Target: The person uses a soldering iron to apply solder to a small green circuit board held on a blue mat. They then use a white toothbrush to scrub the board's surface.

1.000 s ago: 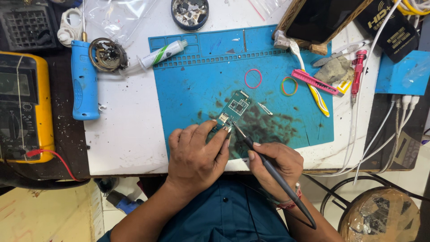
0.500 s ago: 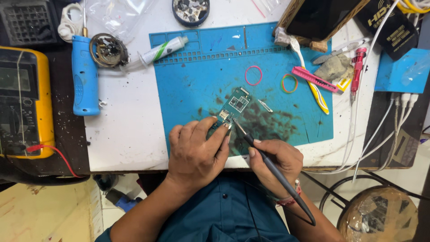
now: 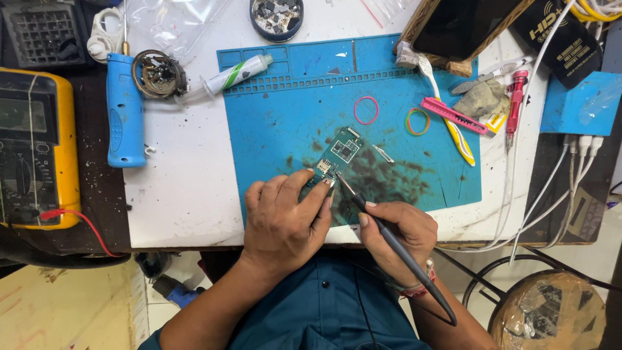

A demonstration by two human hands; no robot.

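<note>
Cluttered with tools, a white bench is carrying a blue silicone repair mat [image 3: 285, 129] whose near part is stained dark with residue. On that mat a small green circuit board [image 3: 338, 155] is lying tilted, its near end under the person's fingers. Judging by the scene, the soldering work on the board is under way rather than finished: the tip is at the board's near corner, and nothing is showing whether the joint is done. The left hand [image 3: 285, 217] is curling over the board's near end, fingertips pinching it steady. The right hand [image 3: 396, 233] is closing around a dark soldering iron [image 3: 389, 243] like a pen. A blue desoldering pump [image 3: 124, 110] and a yellow multimeter [image 3: 35, 149] are sitting well apart to the left.
</note>
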